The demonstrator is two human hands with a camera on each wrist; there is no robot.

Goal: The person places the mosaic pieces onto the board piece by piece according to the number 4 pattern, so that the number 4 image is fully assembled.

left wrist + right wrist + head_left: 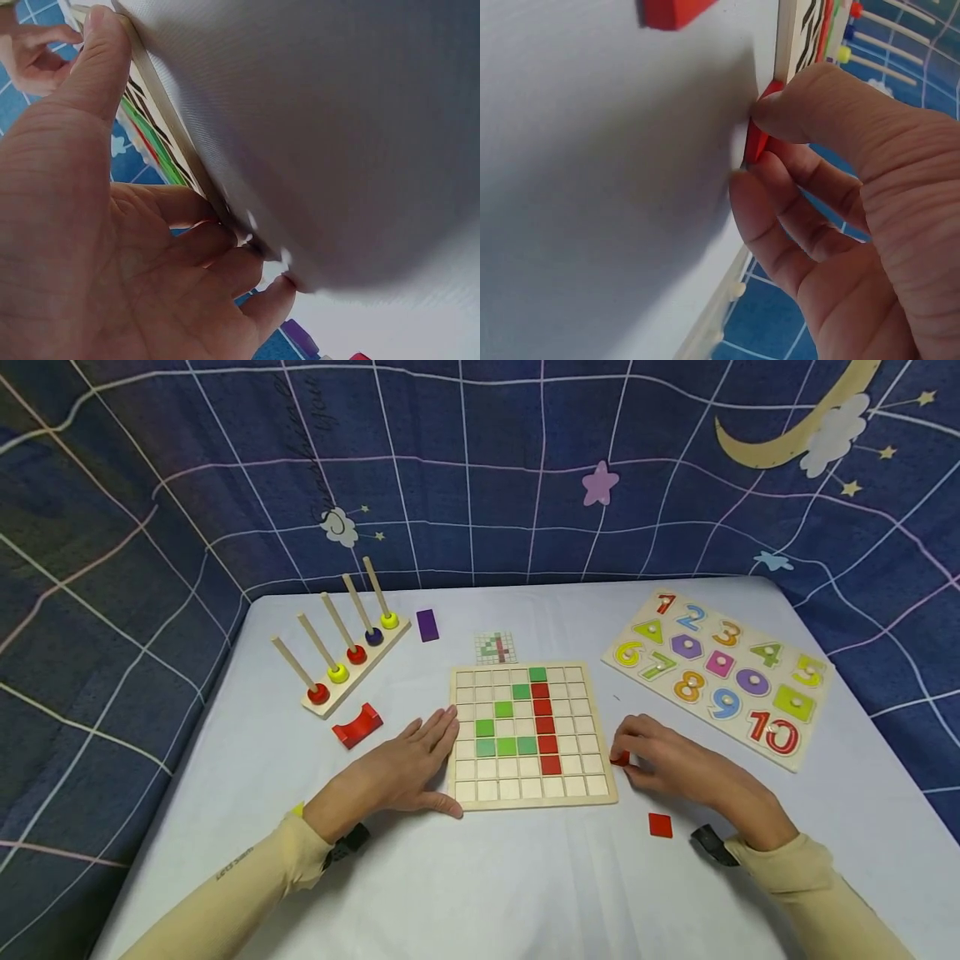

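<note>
My left hand (416,760) lies with fingers extended along the left edge of a wooden grid board (534,805), its fingertips and thumb touching that edge. Green and red square tiles fill some of the board's cells; the red tiles (547,724) form a column and the green tiles (504,710) a diagonal and a row. By the board's right edge, my right hand (663,758) pinches a red square tile (762,124) between thumb and fingers. Another red tile (660,825) lies loose on the table just below that hand.
A small pattern card (495,647) lies behind the board. At the left stand a peg stacker (352,668) with coloured beads, a red arch block (357,726) and a purple block (427,625). A number puzzle board (720,672) lies at the right on the white-covered table (525,885).
</note>
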